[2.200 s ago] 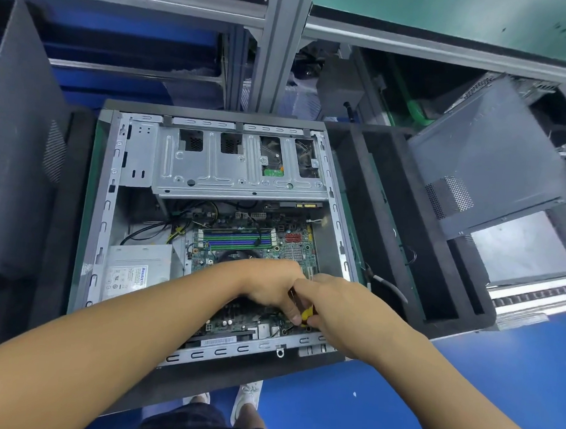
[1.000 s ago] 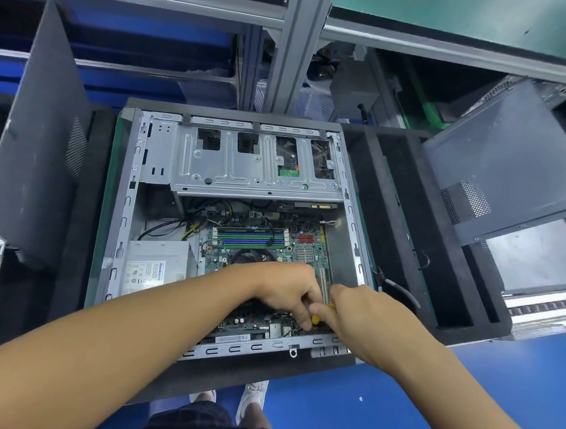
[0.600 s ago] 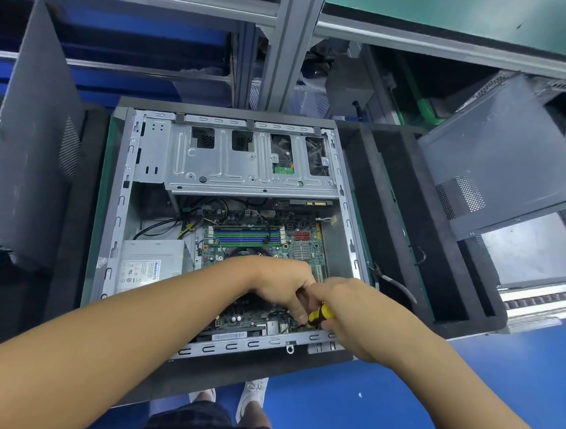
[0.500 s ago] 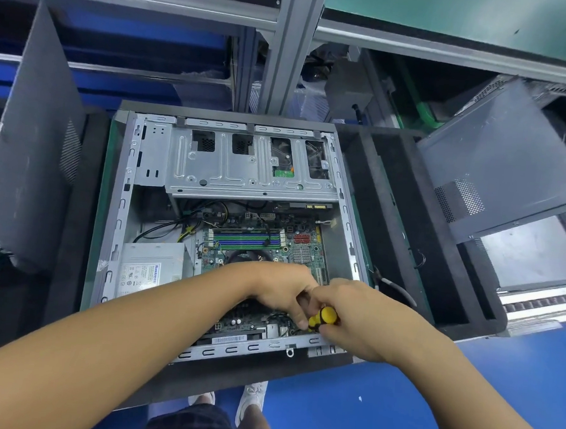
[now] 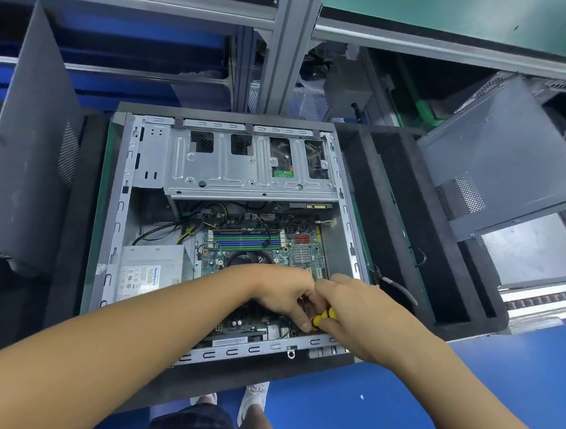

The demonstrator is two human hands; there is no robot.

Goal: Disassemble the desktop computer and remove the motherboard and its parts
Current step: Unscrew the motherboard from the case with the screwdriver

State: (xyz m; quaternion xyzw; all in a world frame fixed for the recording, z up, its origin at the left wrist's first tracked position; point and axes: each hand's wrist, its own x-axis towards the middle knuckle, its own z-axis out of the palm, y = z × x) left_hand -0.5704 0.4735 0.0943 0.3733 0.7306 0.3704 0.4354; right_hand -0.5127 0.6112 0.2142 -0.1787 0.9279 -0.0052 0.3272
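open computer case (image 5: 120, 204) lay flat in a black foam tray (image 5: 406, 238) on the bench, straight ahead. grey side panel (image 5: 30, 149) stood at left, and another panel (image 5: 497, 154) leaned at right. silver drive cage (image 5: 237, 175) spanned the far end of the case. power supply (image 5: 152, 266) sat near left with a white label, its print too small to read. green motherboard (image 5: 293, 248) was seated in the case floor, with blue and green memory slots (image 5: 247, 240) across it and its near part under the hands. barcode sticker (image 5: 229, 342) on the near rim was unreadable.

left hand (image 5: 283, 290) had fingers curled down by the tool; couldn't tell if it pinched anything. right hand (image 5: 358, 308) gripped a yellow-handled screwdriver (image 5: 323, 318) at the board's near right corner.

versus half a second before: hands and handle unmoved. about two seconds before, less yellow showed.
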